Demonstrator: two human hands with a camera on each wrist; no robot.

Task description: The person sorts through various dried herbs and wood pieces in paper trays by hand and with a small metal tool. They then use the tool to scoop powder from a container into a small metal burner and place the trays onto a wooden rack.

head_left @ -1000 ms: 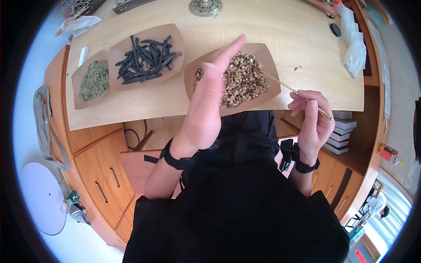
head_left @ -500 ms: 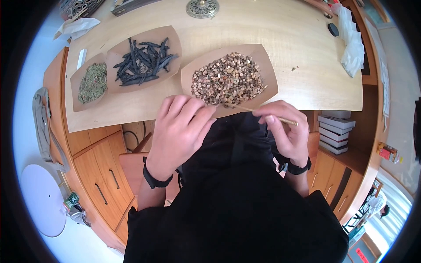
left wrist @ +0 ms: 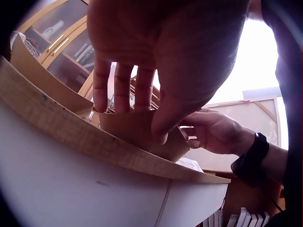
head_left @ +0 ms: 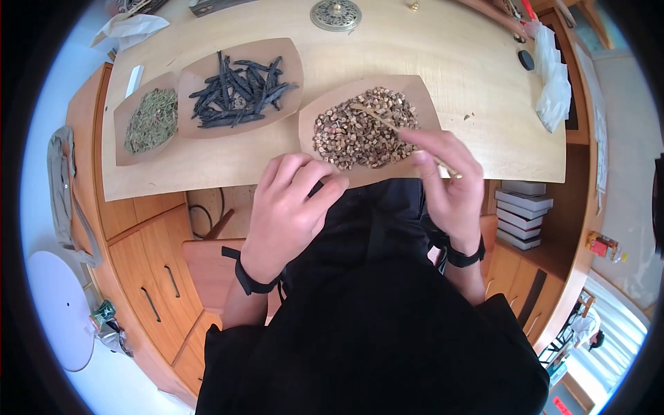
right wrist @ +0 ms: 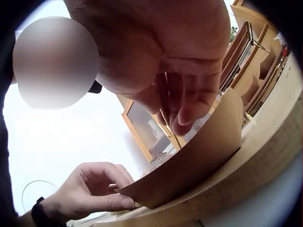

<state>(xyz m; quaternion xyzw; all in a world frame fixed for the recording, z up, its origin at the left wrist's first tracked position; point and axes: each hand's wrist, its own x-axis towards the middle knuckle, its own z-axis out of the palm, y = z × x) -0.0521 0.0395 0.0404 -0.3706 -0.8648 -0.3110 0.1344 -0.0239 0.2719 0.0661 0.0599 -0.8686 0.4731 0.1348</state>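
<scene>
A brown paper tray (head_left: 423,97) at the table's front edge holds a pile of small chopped brown pieces (head_left: 360,135). My left hand (head_left: 280,211) pinches the tray's near left rim; the left wrist view has its thumb (left wrist: 163,125) on the outer wall and its fingers behind the rim. A slim brass-coloured stick (head_left: 386,122) is held between the thumb and fingers of my right hand (head_left: 451,190). This hand is over the tray's near right side, while the stick's flattened far tip lies over the pile. The right wrist view shows its curled fingers (right wrist: 191,111) above the tray wall.
Left of this tray stand two more paper trays, one with dark dried pods (head_left: 238,90), one with green dried herb (head_left: 152,121). A metal openwork lid (head_left: 335,14) sits at the back. White plastic bags (head_left: 553,83) and a black disc (head_left: 526,60) lie at the right.
The left hand came down from above the tray to its near left rim. The right hand moved left with the stick; the stick's tip went to the near edge, then back over the pile.
</scene>
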